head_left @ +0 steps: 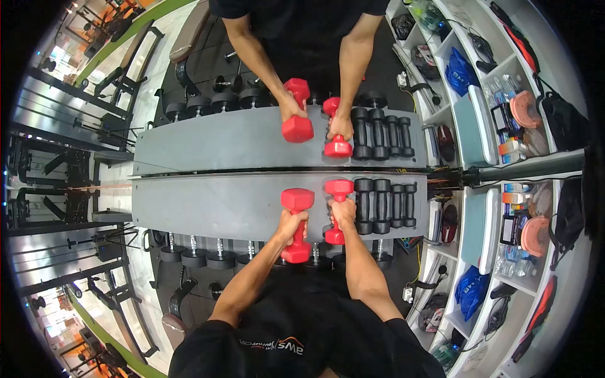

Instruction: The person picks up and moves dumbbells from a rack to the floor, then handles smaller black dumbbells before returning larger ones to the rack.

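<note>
My left hand [292,226] is wrapped round the handle of a larger red dumbbell [297,200], which is held lengthwise over the front edge of the grey shelf [208,203]. To its right, my right hand [342,213] grips a smaller red dumbbell [339,187]. That one lies beside a row of several black dumbbells [381,203] at the right end of the shelf. The two red dumbbells are apart. Whether either rests on the shelf I cannot tell.
A mirror behind the shelf reflects the arms and dumbbells [297,129]. Below the shelf's front edge sits a row of heavier dumbbells [220,258]. White shelving [465,252] with bags and bottles stands at the right, and gym machines [120,290] at the left.
</note>
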`<state>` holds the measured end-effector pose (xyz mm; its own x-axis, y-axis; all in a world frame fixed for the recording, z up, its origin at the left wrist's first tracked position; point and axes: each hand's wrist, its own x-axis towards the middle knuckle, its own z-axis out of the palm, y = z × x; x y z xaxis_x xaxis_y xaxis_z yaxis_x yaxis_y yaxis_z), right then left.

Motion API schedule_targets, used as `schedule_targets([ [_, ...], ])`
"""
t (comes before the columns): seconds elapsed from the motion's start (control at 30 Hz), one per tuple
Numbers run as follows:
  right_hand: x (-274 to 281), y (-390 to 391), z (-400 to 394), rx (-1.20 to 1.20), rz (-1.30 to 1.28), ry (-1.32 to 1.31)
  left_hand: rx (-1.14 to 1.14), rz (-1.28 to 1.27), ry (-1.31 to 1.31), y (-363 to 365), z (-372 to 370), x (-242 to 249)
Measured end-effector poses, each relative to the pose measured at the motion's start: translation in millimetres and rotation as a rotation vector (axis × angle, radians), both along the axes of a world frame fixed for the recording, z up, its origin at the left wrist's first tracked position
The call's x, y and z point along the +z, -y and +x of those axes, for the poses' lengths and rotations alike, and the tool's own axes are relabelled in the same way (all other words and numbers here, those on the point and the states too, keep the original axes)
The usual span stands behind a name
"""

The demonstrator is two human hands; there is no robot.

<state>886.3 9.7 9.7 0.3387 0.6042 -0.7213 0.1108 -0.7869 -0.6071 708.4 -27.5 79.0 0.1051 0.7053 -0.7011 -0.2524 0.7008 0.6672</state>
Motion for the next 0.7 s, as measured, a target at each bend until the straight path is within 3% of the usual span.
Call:
schedule_targets([
  [0.47,-1.3,-3.0,6.6,-0.001,-0.001,-0.064,0.106,-0.157,-0.087,-35.5,42.8,-83.8],
  [0.7,-6.6,-0.9,5.3,0.001,0.008,-0.062,0.113,-0.178,-0.174,-35.1,52.3,-85.4],
])
